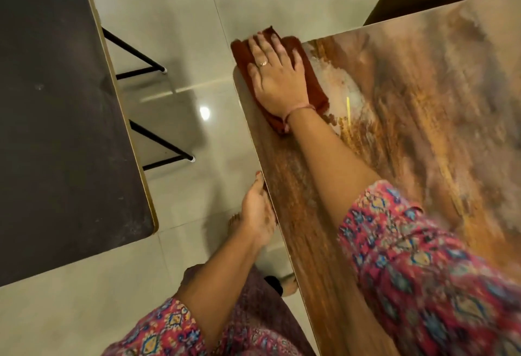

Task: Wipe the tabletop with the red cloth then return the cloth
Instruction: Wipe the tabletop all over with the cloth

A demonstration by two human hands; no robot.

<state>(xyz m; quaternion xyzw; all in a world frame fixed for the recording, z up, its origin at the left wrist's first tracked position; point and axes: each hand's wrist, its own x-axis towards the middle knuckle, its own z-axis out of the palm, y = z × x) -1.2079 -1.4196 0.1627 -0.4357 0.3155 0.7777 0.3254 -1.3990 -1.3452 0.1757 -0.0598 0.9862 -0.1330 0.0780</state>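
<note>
A home, likely a dining or living room: glossy pale floor tiles [174,17] reflect a ceiling light, a wood-patterned table [408,130] stands right, a dark table [56,130] on thin black legs left.

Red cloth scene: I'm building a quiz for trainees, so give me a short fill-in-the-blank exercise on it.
1. The right hand presses flat on the ____ cloth.
2. The cloth lies at the tabletop's far ____.
3. The left hand touches the table's ____.
4. A thin ____ stick lies beside the cloth.

Missing words: red; corner; edge; yellow
</note>
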